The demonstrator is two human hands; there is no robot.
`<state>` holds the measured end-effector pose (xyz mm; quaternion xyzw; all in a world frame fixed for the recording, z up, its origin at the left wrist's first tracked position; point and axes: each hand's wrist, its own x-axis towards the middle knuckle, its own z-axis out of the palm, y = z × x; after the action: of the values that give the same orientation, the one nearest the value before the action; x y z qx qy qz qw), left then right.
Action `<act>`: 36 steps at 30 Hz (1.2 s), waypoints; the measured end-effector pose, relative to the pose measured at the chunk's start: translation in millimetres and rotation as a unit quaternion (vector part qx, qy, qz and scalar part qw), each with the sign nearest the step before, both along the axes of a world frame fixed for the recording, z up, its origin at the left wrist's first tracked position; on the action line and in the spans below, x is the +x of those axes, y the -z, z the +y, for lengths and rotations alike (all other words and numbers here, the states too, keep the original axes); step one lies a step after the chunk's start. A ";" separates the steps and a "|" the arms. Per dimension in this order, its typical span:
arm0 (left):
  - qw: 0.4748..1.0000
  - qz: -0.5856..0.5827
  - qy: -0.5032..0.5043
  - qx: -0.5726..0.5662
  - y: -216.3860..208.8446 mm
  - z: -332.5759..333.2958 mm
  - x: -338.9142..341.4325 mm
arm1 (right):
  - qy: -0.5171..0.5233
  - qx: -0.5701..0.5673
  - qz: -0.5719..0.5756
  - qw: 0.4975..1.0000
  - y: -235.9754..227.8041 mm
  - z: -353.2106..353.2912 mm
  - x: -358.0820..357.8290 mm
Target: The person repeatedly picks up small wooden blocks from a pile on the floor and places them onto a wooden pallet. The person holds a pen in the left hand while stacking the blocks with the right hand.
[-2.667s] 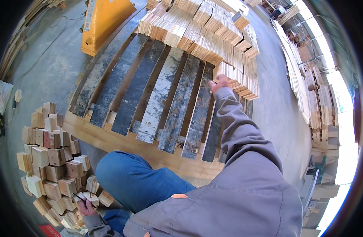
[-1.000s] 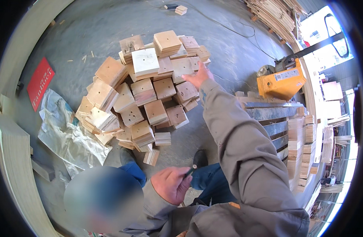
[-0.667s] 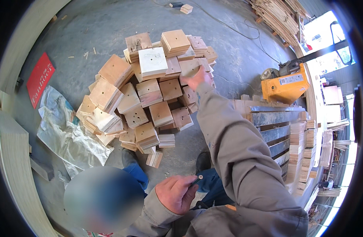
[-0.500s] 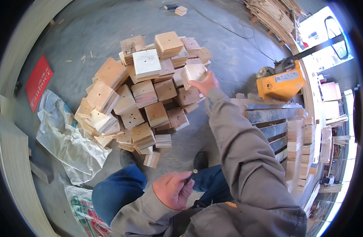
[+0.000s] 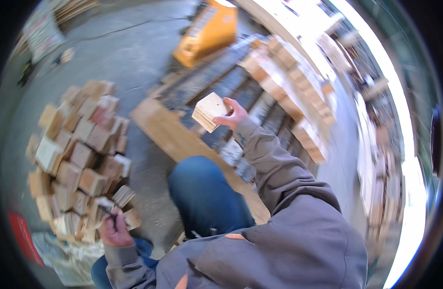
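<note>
My right hand (image 5: 232, 114) grips a small stack of square plywood pieces (image 5: 210, 109) by its right side, thumb at the near edge. That stack is held in the air over a slatted wooden pallet (image 5: 216, 79), and a small dark hole shows in its top piece. Lower left, my left hand (image 5: 116, 232) is closed on a slim dark pen-like stick (image 5: 106, 210), blurred by motion. Beyond that hand a big heap of similar plywood stacks (image 5: 82, 155) lies on the floor.
Rows of stacked wood blocks (image 5: 281, 91) stand on the pallet's far right part. A yellow machine body (image 5: 209, 31) is at the pallet's far end. A red sign (image 5: 24, 236) and a crumpled plastic sack (image 5: 69, 262) lie at lower left. A cable (image 5: 130, 30) crosses the floor.
My view has turned right. The right hand has carried the plywood stack from the heap to over the pallet. My left hand, still holding the dark stick, now appears farther left, beside the heap.
</note>
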<state>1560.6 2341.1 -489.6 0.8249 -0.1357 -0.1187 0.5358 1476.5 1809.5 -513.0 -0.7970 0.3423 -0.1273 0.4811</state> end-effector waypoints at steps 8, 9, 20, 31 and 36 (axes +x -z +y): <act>0.996 0.014 0.058 0.059 57.5 -11.6 10.4 | 0.130 -0.348 0.304 0.877 -38.9 -81.8 -188.0; 0.996 0.017 0.063 0.064 65.1 -10.2 13.3 | 0.145 -0.371 0.349 0.848 -43.0 -91.0 -198.3; 0.988 0.005 0.091 0.122 81.7 -8.6 10.9 | 0.198 -0.383 0.490 0.758 -0.5 -186.6 -246.3; 0.988 0.041 0.085 0.122 95.2 1.9 15.1 | 0.195 -0.428 0.490 0.733 26.7 -217.3 -249.3; 0.986 0.066 0.079 0.128 103.3 3.2 15.2 | 0.273 -0.413 0.461 0.737 27.4 -241.5 -248.2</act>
<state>1575.8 2344.3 -592.9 0.8639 -0.1483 -0.2308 0.4223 1228.3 1568.0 -540.4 -0.7509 0.6389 0.0014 -0.1672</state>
